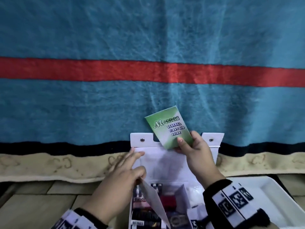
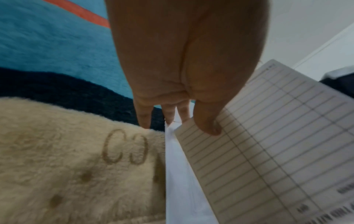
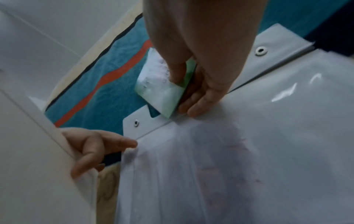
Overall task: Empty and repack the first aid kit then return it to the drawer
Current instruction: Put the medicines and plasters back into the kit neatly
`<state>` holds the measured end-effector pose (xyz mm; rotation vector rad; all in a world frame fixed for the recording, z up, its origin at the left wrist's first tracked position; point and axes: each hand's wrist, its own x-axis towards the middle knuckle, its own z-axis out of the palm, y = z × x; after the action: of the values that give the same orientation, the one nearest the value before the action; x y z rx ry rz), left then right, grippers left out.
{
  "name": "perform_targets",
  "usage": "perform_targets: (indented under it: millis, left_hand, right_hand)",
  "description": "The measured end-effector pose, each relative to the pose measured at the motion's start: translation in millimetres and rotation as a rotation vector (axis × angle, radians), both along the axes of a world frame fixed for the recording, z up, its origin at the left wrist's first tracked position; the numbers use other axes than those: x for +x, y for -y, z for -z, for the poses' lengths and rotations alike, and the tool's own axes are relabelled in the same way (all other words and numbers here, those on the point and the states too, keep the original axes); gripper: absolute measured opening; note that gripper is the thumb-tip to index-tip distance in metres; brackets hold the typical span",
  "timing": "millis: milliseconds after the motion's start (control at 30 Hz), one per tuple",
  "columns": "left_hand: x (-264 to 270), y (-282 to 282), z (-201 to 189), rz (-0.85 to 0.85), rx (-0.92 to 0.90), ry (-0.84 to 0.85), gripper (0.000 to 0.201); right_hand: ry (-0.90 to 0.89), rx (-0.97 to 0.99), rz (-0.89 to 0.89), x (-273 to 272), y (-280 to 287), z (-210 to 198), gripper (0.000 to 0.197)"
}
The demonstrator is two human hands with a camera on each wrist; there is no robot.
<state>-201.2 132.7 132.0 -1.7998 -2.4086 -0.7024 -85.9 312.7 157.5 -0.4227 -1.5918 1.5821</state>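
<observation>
Pinching glossy green booklet [image 1: 169, 127] — right hand [image 1: 196, 152]

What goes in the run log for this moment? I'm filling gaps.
right hand: holds green first aid guide over open kit lid | left hand: pinches lined sheet | kit compartments: still filled

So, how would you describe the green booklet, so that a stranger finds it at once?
Start at the blue blanket with its red stripe. At its near edge lies the open white kit lid; above it the right hand grips the booklet, the only green thing.
</observation>
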Motion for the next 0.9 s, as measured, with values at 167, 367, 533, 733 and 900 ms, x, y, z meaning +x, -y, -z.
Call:
perform_targets:
  millis: [167, 367, 533, 733, 900]
  left_hand:
    - [-5, -7, 2, -0.036, -0.020, -0.047, 0.038]
    - [-1, 1, 6, -0.095, -0.129, -0.138, 0.029]
    - [1, 5, 11, -0.077, -0.016, -0.009, 0.050]
    - [4, 7, 5, -0.050, -0.006, 0.053, 0.040]
    - [7, 10, 2, -0.021, -0.005, 0.082, 0.035]
  right_hand:
    - [0.169, 0.220, 0.122, -4, -10, 10, 0.028]
    - [0.603, 0.887, 0.216, 15, -14, -1, 0.017]
    - [0.982, 1.126, 0.150, 17, 1, -19, 0.049]
    - [1.054, 1.242, 0.090, 9, 15, -10, 0.021]
    - [0.839, 1.072, 0.189, 10, 16, -16, 0.024]
